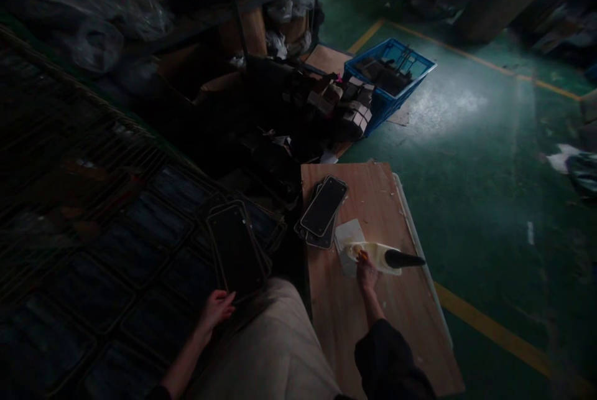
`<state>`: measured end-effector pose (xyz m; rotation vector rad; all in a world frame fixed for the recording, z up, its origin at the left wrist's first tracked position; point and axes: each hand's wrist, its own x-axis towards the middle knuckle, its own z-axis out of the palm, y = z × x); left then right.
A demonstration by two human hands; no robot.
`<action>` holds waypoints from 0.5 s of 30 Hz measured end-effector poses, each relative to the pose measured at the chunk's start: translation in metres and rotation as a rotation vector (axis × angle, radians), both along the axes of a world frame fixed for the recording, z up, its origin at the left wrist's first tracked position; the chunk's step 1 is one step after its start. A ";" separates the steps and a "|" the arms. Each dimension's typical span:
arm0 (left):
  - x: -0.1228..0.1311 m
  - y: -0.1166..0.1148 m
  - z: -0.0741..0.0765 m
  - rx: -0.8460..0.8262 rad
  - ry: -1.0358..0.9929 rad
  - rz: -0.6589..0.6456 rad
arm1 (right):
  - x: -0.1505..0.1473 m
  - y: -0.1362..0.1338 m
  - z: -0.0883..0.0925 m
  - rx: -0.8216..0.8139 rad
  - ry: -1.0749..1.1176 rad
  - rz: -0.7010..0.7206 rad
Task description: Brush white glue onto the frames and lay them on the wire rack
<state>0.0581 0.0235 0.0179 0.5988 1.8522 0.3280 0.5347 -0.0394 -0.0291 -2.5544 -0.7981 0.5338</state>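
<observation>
My left hand (218, 309) is closed at the lower edge of a dark rectangular panel (236, 251) with a thin pale rim, left of my knee. Other panels show partly beneath it. On the wooden board, my right hand (367, 270) has its fingers closed at a cream-coloured container (375, 257) with a black tapered end (403, 259). Something small and orange-brown shows at the fingertips; its kind cannot be made out. A pale square sheet (351, 235) lies under the container. Beyond it, similar dark panels (325, 206) are stacked on the board.
The wooden board (342, 331) stands right of my leg. Rows of dark panels (149, 275) lie at left beside a wire rack. A blue crate (389, 70) and bundled dark pieces (326, 98) are ahead. Shelving with plastic bags (293, 5) stands behind; green floor (494, 201) extends right.
</observation>
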 end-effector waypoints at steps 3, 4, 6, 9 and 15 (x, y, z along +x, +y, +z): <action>0.003 0.002 0.003 -0.021 0.001 0.037 | 0.001 -0.002 -0.008 -0.042 0.013 0.013; 0.005 0.003 0.005 -0.027 0.008 0.049 | 0.002 -0.002 -0.010 -0.051 0.014 0.016; 0.007 0.006 0.008 -0.033 0.013 0.071 | 0.002 -0.003 -0.012 -0.061 0.013 0.025; 0.009 0.009 0.012 -0.037 0.000 0.082 | 0.001 -0.005 -0.010 -0.076 0.004 0.046; 0.014 0.013 0.017 -0.059 -0.006 0.020 | -0.006 -0.018 0.009 -0.055 -0.019 0.163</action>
